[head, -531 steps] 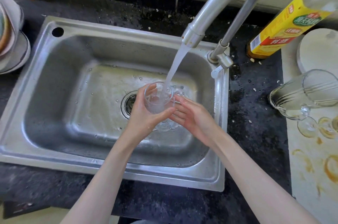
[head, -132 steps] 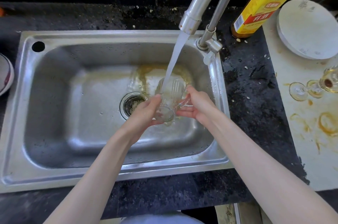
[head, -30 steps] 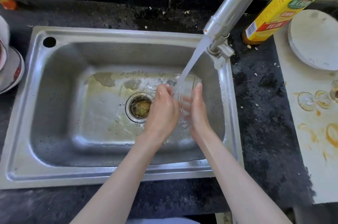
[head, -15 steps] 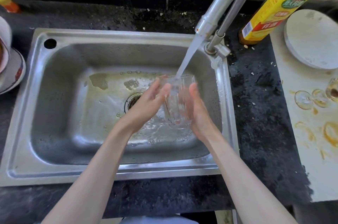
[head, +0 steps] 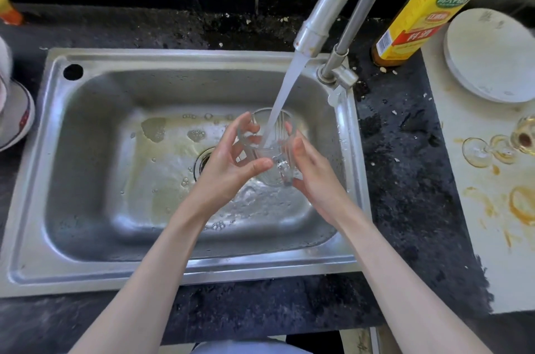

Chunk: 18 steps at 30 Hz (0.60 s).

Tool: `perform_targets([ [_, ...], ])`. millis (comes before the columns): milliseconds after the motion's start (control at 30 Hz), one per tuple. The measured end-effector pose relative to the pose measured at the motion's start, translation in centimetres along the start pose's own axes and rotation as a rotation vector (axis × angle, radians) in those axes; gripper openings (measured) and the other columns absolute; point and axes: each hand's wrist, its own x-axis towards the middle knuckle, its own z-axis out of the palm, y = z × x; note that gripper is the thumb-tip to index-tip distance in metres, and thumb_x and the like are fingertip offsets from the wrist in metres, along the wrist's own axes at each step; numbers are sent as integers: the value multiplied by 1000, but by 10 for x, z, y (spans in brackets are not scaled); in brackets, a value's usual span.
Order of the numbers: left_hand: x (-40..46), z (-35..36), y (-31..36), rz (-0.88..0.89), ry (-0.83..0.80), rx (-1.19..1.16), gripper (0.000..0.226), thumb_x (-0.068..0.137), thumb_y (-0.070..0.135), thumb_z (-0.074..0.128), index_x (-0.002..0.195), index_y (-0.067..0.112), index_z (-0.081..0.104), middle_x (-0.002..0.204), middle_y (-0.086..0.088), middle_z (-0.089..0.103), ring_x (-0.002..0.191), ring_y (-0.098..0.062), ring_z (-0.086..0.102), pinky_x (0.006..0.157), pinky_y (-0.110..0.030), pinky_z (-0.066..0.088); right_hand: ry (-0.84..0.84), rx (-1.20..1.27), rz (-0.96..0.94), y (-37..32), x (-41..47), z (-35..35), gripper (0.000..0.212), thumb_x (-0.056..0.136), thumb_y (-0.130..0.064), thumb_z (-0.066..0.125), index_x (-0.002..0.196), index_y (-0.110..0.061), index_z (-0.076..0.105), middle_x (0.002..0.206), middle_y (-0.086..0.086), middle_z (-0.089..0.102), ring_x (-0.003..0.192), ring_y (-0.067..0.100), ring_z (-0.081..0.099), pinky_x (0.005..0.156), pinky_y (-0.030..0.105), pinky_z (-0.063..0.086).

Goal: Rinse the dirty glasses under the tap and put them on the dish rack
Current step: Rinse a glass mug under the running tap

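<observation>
At far left, stacked dishes (head: 14, 113) on dark counter (head: 405, 209). Steel sink (head: 86, 238) centre, yellowish residue on its floor. Left hand (head: 228, 162) grips glass (head: 267, 148) from left, thumb curled across front. Glass upright over sink, right of drain (head: 204, 161), tap (head: 324, 15) stream running into it. Right hand (head: 314, 177) wraps glass from right, fingers behind. Yellow bottle (head: 417, 20) behind tap. Farther right, white plate (head: 492, 55), dirty glasses (head: 503, 145) on stained board (head: 492, 223).

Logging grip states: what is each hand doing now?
Left hand: holding the glass, fingers curled round it.
Right hand: holding the same glass.
</observation>
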Motion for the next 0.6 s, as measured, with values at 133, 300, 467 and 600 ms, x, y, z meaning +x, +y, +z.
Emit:
perform_targets([
  [133,0,2,-1,78,-13,48,79,64,32,77,131,28,34,127,2,45,124,-14,47,99,-37,46,18,125,14,6,-2,5,80,72,-78,43,143,-43,31,146,-17,39,134,4,37,111,50,31],
  [300,-2,0,-3,171,-29,190,81,65,33,79,129,28,29,137,-5,43,130,-10,42,107,-30,35,-41,334,43,9,-1,4,46,97,-46,35,142,-41,34,140,-14,49,133,11,41,102,32,38],
  [467,-2,3,-4,262,21,323,78,69,32,76,130,29,27,135,-7,40,128,-14,43,105,-45,38,-35,410,8,4,1,10,59,89,-59,35,143,-34,35,140,-3,51,131,16,45,106,38,38],
  [600,-4,3,-7,302,61,394,82,67,36,76,133,27,28,133,10,38,126,-10,43,105,-37,39,-49,472,-3,1,2,11,46,97,-44,36,141,-31,38,135,-5,55,125,14,52,96,30,45],
])
